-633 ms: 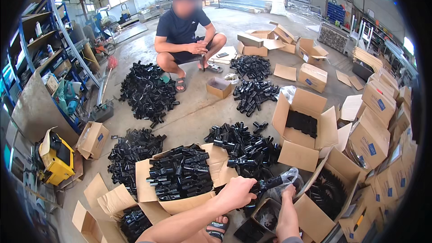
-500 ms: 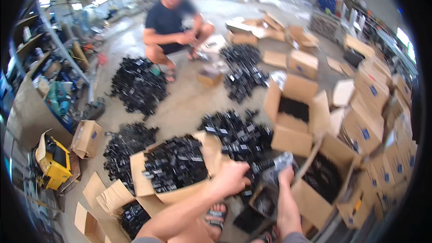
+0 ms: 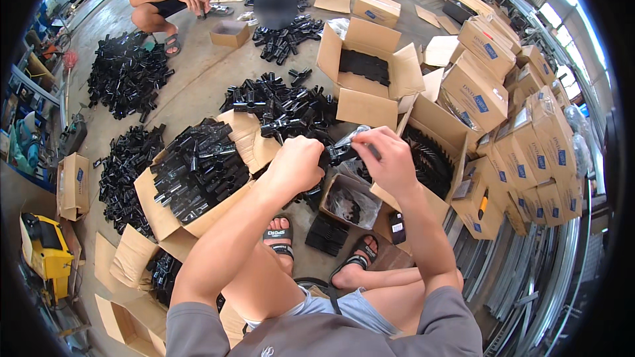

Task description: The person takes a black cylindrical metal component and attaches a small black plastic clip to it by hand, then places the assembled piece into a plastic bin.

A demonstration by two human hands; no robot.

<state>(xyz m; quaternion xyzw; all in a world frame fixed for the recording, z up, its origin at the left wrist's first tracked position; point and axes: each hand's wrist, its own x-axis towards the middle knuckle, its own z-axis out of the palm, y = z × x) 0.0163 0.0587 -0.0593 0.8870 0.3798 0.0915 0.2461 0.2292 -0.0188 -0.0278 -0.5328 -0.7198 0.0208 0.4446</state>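
My left hand [image 3: 299, 164] is closed in a fist, in front of a pile of black plastic parts [image 3: 281, 102]. A black end shows at its fingers, though most of its grip is hidden. Close on its right, my right hand [image 3: 389, 158] pinches a small dark piece with a clear, shiny plastic wrap [image 3: 345, 143] between thumb and fingers. Below the hands stands a small carton lined with a clear bag [image 3: 350, 199], with a few black pieces inside. Flat black pieces [image 3: 326, 235] lie on the floor by my feet.
An open carton full of black parts [image 3: 198, 168] stands at my left, and open cartons [image 3: 369, 107] with black contents stand at my right. Stacked closed cartons [image 3: 529, 152] and metal profiles [image 3: 522, 284] lie farther right. Another person [image 3: 178, 0] squats at far left beside a black heap [image 3: 126, 73].
The view has tilted down and shifted right. My right hand has come nearer my left, bringing the shiny plastic piece up between them. My left hand stays closed.
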